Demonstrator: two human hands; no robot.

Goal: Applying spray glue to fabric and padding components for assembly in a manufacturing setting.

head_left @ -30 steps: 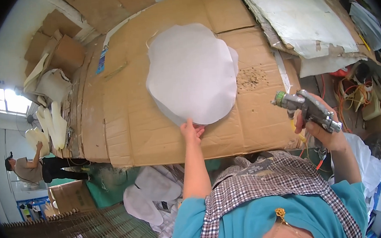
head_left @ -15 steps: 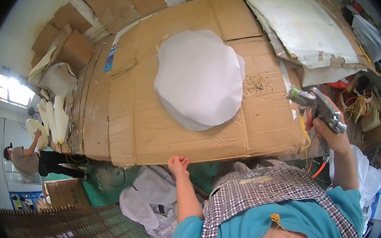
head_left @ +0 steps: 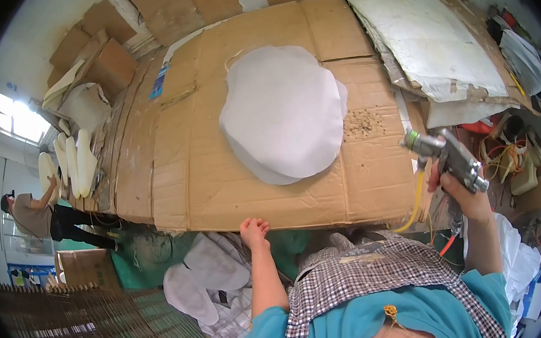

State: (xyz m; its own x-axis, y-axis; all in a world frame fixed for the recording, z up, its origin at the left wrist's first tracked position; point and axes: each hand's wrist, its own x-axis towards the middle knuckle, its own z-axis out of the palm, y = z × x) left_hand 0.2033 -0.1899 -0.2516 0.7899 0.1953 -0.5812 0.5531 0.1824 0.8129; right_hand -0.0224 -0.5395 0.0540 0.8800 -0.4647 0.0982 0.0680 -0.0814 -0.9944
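In my right hand (head_left: 465, 192) is a metal spray gun (head_left: 434, 147), its green-ringed nozzle pointing left over the right side of the table. A yellow hose (head_left: 417, 204) and an orange-red hose (head_left: 447, 246) hang by it. On the cardboard-covered table (head_left: 268, 208) lies a small pile of light grey, roundish fabric pieces (head_left: 284, 112) with wavy edges, left of the gun and apart from it. My left hand (head_left: 254, 230) rests by the table's front edge, empty, its fingers loosely bent and a little apart.
White-topped sheets (head_left: 428, 43) are stacked at the right. Grey fabric pieces (head_left: 212, 272) hang low left, beside a dark wire rack (head_left: 103, 328). Tangled hoses and cords (head_left: 510, 152) lie far right. A person (head_left: 34, 214) stands far left, touching a cream, elongated pad (head_left: 47, 169).
The spray gun has shifted slightly left and down with my right hand. The yellow hose has swung left, across the table's front edge. The fabric pile stays put.
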